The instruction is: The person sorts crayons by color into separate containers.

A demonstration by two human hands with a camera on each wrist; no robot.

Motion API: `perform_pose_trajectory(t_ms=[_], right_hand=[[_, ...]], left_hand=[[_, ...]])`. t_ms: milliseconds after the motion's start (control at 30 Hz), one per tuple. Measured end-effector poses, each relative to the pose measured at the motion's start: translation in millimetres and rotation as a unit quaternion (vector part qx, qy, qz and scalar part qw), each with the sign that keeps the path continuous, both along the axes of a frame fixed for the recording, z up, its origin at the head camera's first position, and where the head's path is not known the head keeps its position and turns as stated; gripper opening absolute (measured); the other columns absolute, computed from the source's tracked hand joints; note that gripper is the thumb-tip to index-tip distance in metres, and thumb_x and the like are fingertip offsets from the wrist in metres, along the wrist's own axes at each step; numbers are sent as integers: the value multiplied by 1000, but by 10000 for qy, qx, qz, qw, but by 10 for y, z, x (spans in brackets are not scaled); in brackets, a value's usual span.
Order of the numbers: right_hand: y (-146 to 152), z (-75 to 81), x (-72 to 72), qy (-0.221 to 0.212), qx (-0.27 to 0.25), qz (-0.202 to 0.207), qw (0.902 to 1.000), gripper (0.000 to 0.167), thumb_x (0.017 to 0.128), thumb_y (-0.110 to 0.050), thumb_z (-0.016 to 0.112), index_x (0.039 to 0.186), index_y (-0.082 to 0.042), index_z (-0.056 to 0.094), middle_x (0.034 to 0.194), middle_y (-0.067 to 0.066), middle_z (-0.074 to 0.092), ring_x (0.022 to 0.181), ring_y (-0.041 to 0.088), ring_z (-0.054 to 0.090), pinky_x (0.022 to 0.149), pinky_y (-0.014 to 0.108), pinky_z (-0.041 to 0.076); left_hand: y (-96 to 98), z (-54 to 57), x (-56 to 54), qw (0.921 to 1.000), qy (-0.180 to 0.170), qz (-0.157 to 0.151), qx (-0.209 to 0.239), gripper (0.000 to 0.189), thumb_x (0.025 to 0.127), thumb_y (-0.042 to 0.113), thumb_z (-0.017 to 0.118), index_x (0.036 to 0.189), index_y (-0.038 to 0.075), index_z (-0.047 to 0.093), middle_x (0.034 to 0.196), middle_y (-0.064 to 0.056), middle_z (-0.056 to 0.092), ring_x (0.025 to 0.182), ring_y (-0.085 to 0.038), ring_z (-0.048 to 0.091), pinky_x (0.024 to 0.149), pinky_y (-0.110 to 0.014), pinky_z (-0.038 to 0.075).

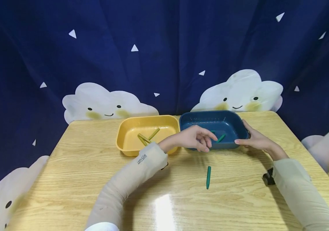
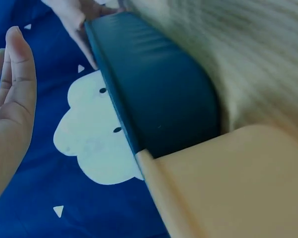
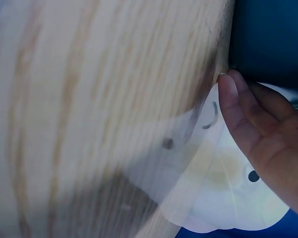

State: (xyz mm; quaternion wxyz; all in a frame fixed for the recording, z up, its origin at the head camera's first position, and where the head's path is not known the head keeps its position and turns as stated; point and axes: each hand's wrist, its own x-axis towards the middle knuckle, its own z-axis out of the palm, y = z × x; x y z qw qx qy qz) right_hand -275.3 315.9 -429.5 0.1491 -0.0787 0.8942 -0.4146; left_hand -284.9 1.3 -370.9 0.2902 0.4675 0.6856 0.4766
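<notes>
Nearest the viewer, 2 pale sleeves reach in from the bottom edge across the wooden table (image 1: 74, 179); 1 green crayon (image 1: 208, 177) lies alone on the bare tabletop, between the 2 forearms, well short of the trays.

Further in, the left hand (image 1: 194, 138) hovers over the near rim of the blue tray (image 1: 240, 127); fingers loosely curled and drooping, nothing held; in the left wrist view the fingers (image 2: 21, 64) lie straight and side by side, apart from the tray wall. Just beyond its fingertips 1 green crayon (image 1: 221, 138) rests tilted on the tray floor; a second green piece shows behind the fingers, mostly hidden.

The right hand (image 1: 255, 138) holds the blue tray's right end, thumb along the near wall, fingers wrapped over the rim; the right wrist view shows 1 fingertip (image 3: 227, 85) touching the dark wall.

Left of the blue tray and touching it stands the yellow tray (image 1: 124, 128); olive-yellow crayons (image 1: 147, 137) lie crossed inside, count unclear.

Behind the table hangs a dark blue cloth (image 1: 164, 54) printed with smiling clouds.
</notes>
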Motion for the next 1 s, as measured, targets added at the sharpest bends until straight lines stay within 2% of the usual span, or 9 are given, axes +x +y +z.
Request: perform_pose_trajectory(t_ms=[67, 133, 200, 300, 367, 567, 733, 867, 1000], right_hand=[[0, -2, 2, 26, 16, 14, 10000, 104, 84, -25, 64, 141, -14, -22, 147, 24, -17, 129, 51, 1, 98, 66, 14], [7, -8, 1, 37, 43, 14, 10000, 104, 84, -25, 64, 141, -14, -23, 146, 24, -17, 129, 52, 1, 98, 66, 15], [15, -11, 1, 36, 56, -1, 10000, 104, 85, -26, 64, 141, -14, -23, 146, 24, -17, 129, 52, 1, 98, 66, 15], [25, -13, -3, 49, 68, -23, 10000, 104, 85, -25, 64, 141, -15, -23, 146, 24, -17, 130, 51, 0, 98, 66, 14], [21, -10, -4, 65, 71, -24, 10000, 104, 85, -25, 64, 141, -14, -23, 146, 24, -17, 130, 51, -1, 98, 67, 13], [11, -16, -12, 70, 120, -1, 9999, 104, 84, -27, 64, 141, -15, -22, 147, 24, -17, 130, 50, -1, 98, 67, 16], [10, -23, -20, 60, 56, -8, 10000, 104, 84, -27, 64, 141, -16, -23, 147, 22, -18, 130, 50, -1, 98, 67, 15], [9, -18, -19, 24, 14, -23, 10000, 104, 84, -25, 65, 141, -17, -23, 147, 22, -18, 131, 49, -3, 98, 67, 12], [3, -5, -8, 3, -3, -13, 10000, 104, 84, -25, 65, 141, -16, -23, 147, 22, -18, 131, 49, -3, 99, 67, 12]], left_hand=[[-3, -41, 19, 10000, -69, -44, -40, 42, 78, -9, 64, 119, -8, 54, 92, -22, 61, 71, -20, 60, 62, -29, 52], [-2, -83, 30, 9994, -203, -244, -110, 43, 78, -11, 63, 119, -10, 53, 92, -21, 61, 71, -15, 60, 64, -26, 52], [4, -122, 34, 9973, -333, -600, -269, 45, 78, -13, 62, 121, -10, 51, 95, -23, 60, 71, -13, 61, 67, -25, 52], [21, -190, 34, 9898, -584, -1185, -542, 49, 78, -16, 60, 125, -12, 47, 106, -28, 57, 71, -14, 63, 72, -29, 53], [37, -242, 34, 9859, -635, -1381, -705, 50, 78, -17, 59, 126, -12, 46, 114, -31, 52, 71, -14, 63, 71, -28, 52], [73, -404, 44, 9802, -759, -1446, -1123, 54, 77, -17, 60, 129, -8, 45, 127, -26, 47, 72, -16, 64, 59, -21, 45], [87, -479, 20, 9748, -878, -1511, -1387, 61, 76, -19, 60, 133, -5, 42, 137, -17, 40, 81, -27, 61, 59, -20, 45], [104, -547, 3, 9694, -680, -1665, -1668, 64, 76, -17, 61, 134, -3, 41, 139, -13, 40, 82, -25, 60, 63, -20, 48], [125, -608, 10, 9647, -452, -1848, -1820, 64, 77, -17, 61, 135, -3, 39, 138, -15, 41, 79, -22, 61, 65, -21, 50]])
